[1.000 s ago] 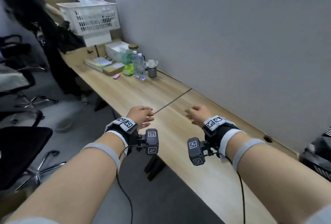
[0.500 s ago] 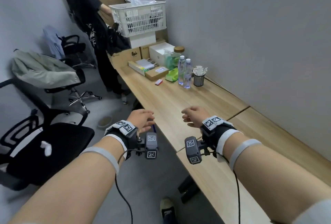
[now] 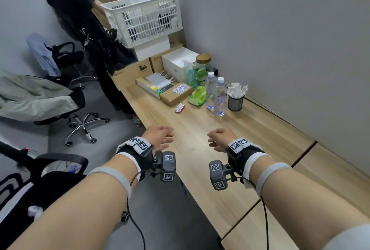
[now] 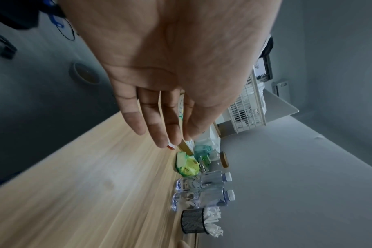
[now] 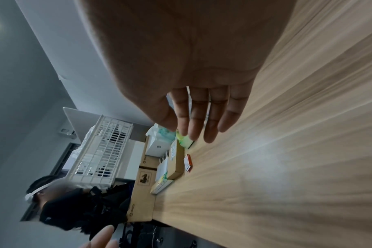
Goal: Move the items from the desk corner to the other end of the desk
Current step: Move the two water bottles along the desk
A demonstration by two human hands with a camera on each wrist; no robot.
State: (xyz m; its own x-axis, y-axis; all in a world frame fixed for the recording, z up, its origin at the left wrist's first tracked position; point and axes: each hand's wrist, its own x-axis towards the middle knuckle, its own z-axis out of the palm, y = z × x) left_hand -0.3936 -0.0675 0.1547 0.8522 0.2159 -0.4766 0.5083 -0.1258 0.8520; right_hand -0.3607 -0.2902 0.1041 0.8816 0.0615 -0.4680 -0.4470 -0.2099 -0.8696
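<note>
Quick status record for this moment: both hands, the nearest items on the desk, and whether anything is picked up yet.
left hand: open, empty, above desk edge
right hand: open, empty, above desk
nearest items: small red box, two water bottles, mesh cup
behind: green packet, flat cardboard box, white basket
picked up: nothing

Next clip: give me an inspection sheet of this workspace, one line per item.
Surface: wooden desk, bare near the hands.
Job's things: two water bottles, mesh cup, green packet, small red box, flat cardboard box, all at the far corner.
Clutter: white basket on stacked boxes.
Grippers: left hand and right hand empty, fingers relaxed.
Cables: wrist camera leads.
Surroundings: office chairs, a person in black.
</note>
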